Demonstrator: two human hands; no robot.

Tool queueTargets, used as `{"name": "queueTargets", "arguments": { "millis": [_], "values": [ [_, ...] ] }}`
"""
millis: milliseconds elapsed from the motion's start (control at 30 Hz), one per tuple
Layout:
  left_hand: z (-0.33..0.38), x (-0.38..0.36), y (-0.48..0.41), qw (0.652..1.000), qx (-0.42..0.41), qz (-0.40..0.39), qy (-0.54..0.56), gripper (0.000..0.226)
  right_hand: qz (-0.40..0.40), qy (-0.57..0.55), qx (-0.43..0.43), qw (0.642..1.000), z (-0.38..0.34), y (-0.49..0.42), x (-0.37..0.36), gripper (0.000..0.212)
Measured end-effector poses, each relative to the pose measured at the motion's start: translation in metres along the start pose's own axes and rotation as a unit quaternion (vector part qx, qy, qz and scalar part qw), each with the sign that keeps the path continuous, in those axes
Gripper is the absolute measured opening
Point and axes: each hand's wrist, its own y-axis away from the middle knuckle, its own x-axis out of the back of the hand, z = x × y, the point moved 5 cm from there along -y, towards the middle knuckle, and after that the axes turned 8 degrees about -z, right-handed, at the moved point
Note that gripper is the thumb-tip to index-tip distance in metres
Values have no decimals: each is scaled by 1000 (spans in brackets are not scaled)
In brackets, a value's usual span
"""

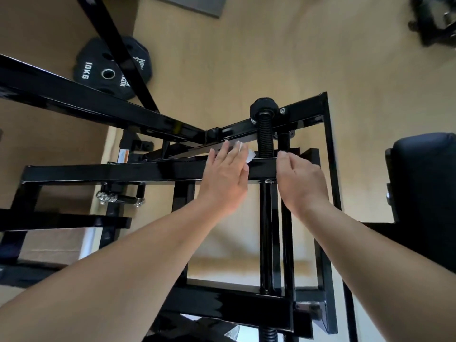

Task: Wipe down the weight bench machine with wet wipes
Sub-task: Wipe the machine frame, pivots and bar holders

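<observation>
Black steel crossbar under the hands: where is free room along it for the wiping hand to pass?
Free: the bare stretch of the black steel crossbar from the left hand to its left end. Crowded: the right side, where the black threaded rod and the right hand stand close together.

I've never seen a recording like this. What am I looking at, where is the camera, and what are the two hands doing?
There is no robot here. A person wears a camera on the head, so you look down along both bare arms. The black steel frame is a weight bench machine. The left hand presses a white wet wipe against a horizontal bar with straight fingers. The right hand rests on the same bar beside a threaded rod, with its fingers bent. Whether it grips is unclear. A 10 kg weight plate lies on the floor beyond, and a black pad shows at the right edge.
</observation>
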Motion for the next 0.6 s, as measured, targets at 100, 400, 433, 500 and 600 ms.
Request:
{"name": "queueTargets", "arguments": {
  "millis": [100,400,433,500,600],
  "values": [
    [12,-1,19,995,-92,0,34,59,12,17,-1,1000,-2,-1,-1,52],
    [78,-68,148,940,-241,-237,-53,65,11,23,8,1000,-5,-8,5,61],
    [75,-66,135,944,-234,-222,-67,66,9,23,9,1000,-4,-8,4,60],
    [70,-58,105,956,-205,-193,-78,67,10,26,7,1000,-4,-8,4,60],
    [74,-56,97,964,-197,-176,-36,73,18,33,4,999,-5,-8,3,61]
  ]
}}
